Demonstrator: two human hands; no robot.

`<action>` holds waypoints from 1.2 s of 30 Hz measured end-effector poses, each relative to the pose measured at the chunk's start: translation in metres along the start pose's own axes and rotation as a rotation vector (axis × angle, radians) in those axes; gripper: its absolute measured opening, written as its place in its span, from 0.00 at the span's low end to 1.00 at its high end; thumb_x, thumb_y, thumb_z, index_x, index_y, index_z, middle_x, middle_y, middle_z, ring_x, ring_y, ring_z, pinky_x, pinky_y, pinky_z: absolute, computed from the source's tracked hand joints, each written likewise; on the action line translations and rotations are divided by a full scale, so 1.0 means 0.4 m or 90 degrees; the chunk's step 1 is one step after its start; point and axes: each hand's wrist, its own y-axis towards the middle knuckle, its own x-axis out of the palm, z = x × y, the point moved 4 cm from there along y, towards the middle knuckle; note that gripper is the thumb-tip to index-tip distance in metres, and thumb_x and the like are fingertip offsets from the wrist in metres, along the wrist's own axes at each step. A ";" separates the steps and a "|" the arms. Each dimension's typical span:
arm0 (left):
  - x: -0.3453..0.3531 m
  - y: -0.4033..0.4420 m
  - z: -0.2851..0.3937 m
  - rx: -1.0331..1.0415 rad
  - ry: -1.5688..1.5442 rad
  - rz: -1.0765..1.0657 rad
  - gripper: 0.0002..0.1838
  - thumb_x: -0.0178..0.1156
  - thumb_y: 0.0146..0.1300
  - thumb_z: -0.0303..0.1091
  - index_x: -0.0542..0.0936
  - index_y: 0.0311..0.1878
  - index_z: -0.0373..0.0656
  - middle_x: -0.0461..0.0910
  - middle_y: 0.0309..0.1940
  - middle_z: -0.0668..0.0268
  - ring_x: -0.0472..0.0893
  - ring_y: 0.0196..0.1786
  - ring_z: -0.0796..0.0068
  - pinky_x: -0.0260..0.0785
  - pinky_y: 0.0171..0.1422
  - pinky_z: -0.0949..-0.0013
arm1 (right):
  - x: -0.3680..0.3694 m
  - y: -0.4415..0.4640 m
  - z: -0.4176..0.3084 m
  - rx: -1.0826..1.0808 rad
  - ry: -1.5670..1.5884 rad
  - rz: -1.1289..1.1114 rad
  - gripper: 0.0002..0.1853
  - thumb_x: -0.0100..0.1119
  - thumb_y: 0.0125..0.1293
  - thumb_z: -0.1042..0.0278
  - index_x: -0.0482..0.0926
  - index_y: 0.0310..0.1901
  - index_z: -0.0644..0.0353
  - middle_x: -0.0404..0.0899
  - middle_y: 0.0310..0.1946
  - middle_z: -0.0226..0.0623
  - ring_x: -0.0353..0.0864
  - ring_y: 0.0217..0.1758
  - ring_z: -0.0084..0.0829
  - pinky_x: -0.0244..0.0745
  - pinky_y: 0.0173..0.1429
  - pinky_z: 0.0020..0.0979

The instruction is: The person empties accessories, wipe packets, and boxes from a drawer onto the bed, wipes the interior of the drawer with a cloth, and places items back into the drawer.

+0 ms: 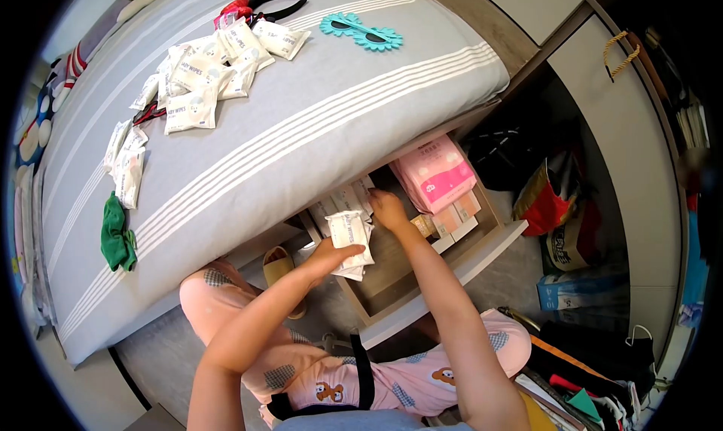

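My left hand (336, 257) is closed around a small stack of white baby wipes packs (346, 230), held over the left side of the open drawer (392, 280). Inside the drawer, my right hand (386, 209) has its fingers bent against a pack of baby wipes (364, 184) near the back; its fingertips are partly hidden. More white packs (325, 205) stand along the drawer's left wall, partly covered by the held stack. To the right of my right hand lies a pink-and-white package (434, 175), above some small boxes (456, 220).
On the bed (286, 129) are a pile of baby wipes packs (199, 73), turquoise novelty glasses (363, 33), a black headband (282, 7) and a green cloth (114, 235). A slipper (277, 265) is on the floor. Bags (550, 197) fill the cabinet at right.
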 end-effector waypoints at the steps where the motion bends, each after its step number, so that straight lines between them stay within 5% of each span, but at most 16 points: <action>1: 0.000 0.010 -0.009 0.005 -0.047 0.003 0.22 0.62 0.55 0.33 0.72 0.52 0.38 0.78 0.45 0.63 0.77 0.46 0.72 0.69 0.51 0.70 | -0.024 -0.007 -0.017 0.041 0.131 0.016 0.13 0.49 0.63 0.64 0.79 0.43 0.59 0.80 0.35 0.39 0.78 0.40 0.37 0.70 0.48 0.32; 2: 0.000 0.021 -0.014 0.032 -0.074 0.026 0.22 0.62 0.56 0.33 0.72 0.53 0.38 0.77 0.46 0.63 0.77 0.46 0.72 0.69 0.51 0.69 | -0.041 -0.015 -0.032 0.082 0.263 0.031 0.15 0.48 0.65 0.60 0.78 0.43 0.60 0.81 0.31 0.39 0.79 0.37 0.37 0.70 0.47 0.31; 3: 0.004 0.031 -0.017 0.057 -0.103 0.050 0.22 0.61 0.56 0.33 0.71 0.54 0.38 0.77 0.46 0.62 0.77 0.47 0.71 0.70 0.51 0.69 | -0.016 -0.024 -0.005 0.104 0.460 -0.107 0.23 0.50 0.65 0.49 0.73 0.54 0.56 0.79 0.43 0.37 0.76 0.46 0.30 0.69 0.49 0.31; 6: 0.011 0.099 -0.044 0.168 -0.123 0.052 0.25 0.61 0.55 0.29 0.67 0.56 0.38 0.75 0.49 0.62 0.76 0.50 0.71 0.69 0.53 0.67 | -0.073 -0.129 -0.135 0.286 0.598 -0.300 0.32 0.52 0.63 0.48 0.58 0.66 0.53 0.69 0.56 0.36 0.70 0.54 0.29 0.68 0.50 0.34; 7: 0.017 0.123 -0.051 0.209 -0.092 0.047 0.27 0.63 0.54 0.29 0.65 0.57 0.39 0.74 0.49 0.62 0.75 0.50 0.70 0.69 0.54 0.67 | -0.113 -0.154 -0.186 0.273 0.500 -0.343 0.42 0.56 0.61 0.49 0.44 0.70 0.52 0.59 0.64 0.37 0.64 0.60 0.31 0.68 0.50 0.38; 10: 0.087 0.105 -0.018 0.239 0.046 0.032 0.42 0.68 0.45 0.26 0.54 0.62 0.43 0.68 0.55 0.58 0.70 0.57 0.67 0.64 0.60 0.66 | -0.103 -0.196 -0.132 0.371 0.459 -0.311 0.37 0.57 0.61 0.52 0.52 0.67 0.56 0.69 0.55 0.32 0.71 0.53 0.24 0.71 0.48 0.26; 11: 0.113 0.092 -0.011 0.251 0.041 0.018 0.44 0.67 0.48 0.27 0.50 0.64 0.41 0.64 0.59 0.56 0.67 0.60 0.66 0.61 0.63 0.66 | -0.106 -0.201 -0.115 0.376 0.525 -0.324 0.37 0.59 0.59 0.53 0.54 0.66 0.58 0.70 0.55 0.37 0.71 0.56 0.31 0.71 0.50 0.32; 15: 0.149 0.134 -0.062 0.312 0.058 0.046 0.46 0.59 0.58 0.32 0.37 0.68 0.34 0.50 0.67 0.47 0.55 0.68 0.58 0.51 0.69 0.65 | -0.106 -0.212 -0.056 0.485 0.764 -0.206 0.32 0.64 0.56 0.64 0.61 0.61 0.60 0.72 0.51 0.37 0.74 0.52 0.29 0.71 0.53 0.29; 18: 0.146 0.182 -0.086 0.362 0.117 0.061 0.43 0.50 0.65 0.37 0.31 0.68 0.33 0.43 0.69 0.44 0.49 0.71 0.56 0.42 0.72 0.66 | -0.119 -0.180 -0.051 0.424 0.690 -0.167 0.30 0.65 0.55 0.66 0.64 0.58 0.61 0.73 0.51 0.37 0.74 0.51 0.29 0.71 0.53 0.29; 22: 0.115 0.233 -0.121 0.292 0.112 0.185 0.39 0.48 0.67 0.42 0.37 0.69 0.35 0.49 0.67 0.45 0.53 0.70 0.58 0.47 0.70 0.66 | -0.111 -0.074 -0.029 0.326 0.578 -0.066 0.31 0.69 0.50 0.67 0.66 0.55 0.63 0.74 0.49 0.38 0.75 0.49 0.28 0.69 0.52 0.28; 23: 0.104 0.235 -0.136 0.295 0.101 0.256 0.36 0.49 0.66 0.40 0.44 0.69 0.37 0.56 0.64 0.46 0.62 0.64 0.59 0.54 0.66 0.65 | -0.107 -0.046 -0.031 0.300 0.530 -0.052 0.30 0.69 0.49 0.66 0.69 0.54 0.65 0.76 0.46 0.38 0.75 0.49 0.28 0.69 0.52 0.27; 26: 0.057 0.227 -0.171 0.290 0.114 0.268 0.31 0.51 0.65 0.38 0.51 0.67 0.40 0.61 0.61 0.51 0.68 0.56 0.66 0.61 0.60 0.68 | -0.050 0.026 0.013 0.217 0.383 -0.056 0.28 0.69 0.50 0.64 0.72 0.52 0.69 0.77 0.44 0.40 0.74 0.49 0.28 0.68 0.52 0.27; 27: 0.043 0.219 -0.180 0.321 0.128 0.298 0.26 0.52 0.64 0.35 0.58 0.63 0.40 0.66 0.57 0.54 0.70 0.51 0.70 0.64 0.55 0.70 | -0.008 0.043 0.067 0.168 0.304 -0.071 0.28 0.64 0.54 0.59 0.73 0.53 0.68 0.75 0.50 0.46 0.75 0.50 0.37 0.67 0.54 0.30; 31: 0.010 0.221 -0.202 0.269 0.102 0.288 0.20 0.52 0.63 0.31 0.65 0.58 0.39 0.70 0.53 0.58 0.71 0.48 0.73 0.64 0.53 0.72 | 0.001 0.033 0.039 0.078 0.038 0.087 0.27 0.61 0.54 0.50 0.77 0.48 0.63 0.75 0.46 0.51 0.73 0.50 0.48 0.67 0.54 0.38; 34: 0.017 0.234 -0.212 0.299 0.123 0.299 0.17 0.52 0.62 0.30 0.69 0.54 0.39 0.73 0.50 0.59 0.73 0.45 0.73 0.65 0.52 0.72 | -0.025 -0.013 -0.011 0.089 -0.141 0.257 0.23 0.61 0.53 0.52 0.78 0.45 0.61 0.73 0.45 0.48 0.73 0.47 0.46 0.68 0.52 0.40; 36: 0.019 0.224 -0.208 0.326 0.126 0.322 0.16 0.52 0.60 0.29 0.71 0.52 0.39 0.74 0.48 0.57 0.76 0.43 0.69 0.67 0.51 0.69 | -0.024 -0.034 -0.025 0.097 -0.147 0.244 0.20 0.62 0.52 0.54 0.79 0.41 0.61 0.75 0.41 0.47 0.73 0.44 0.45 0.68 0.49 0.40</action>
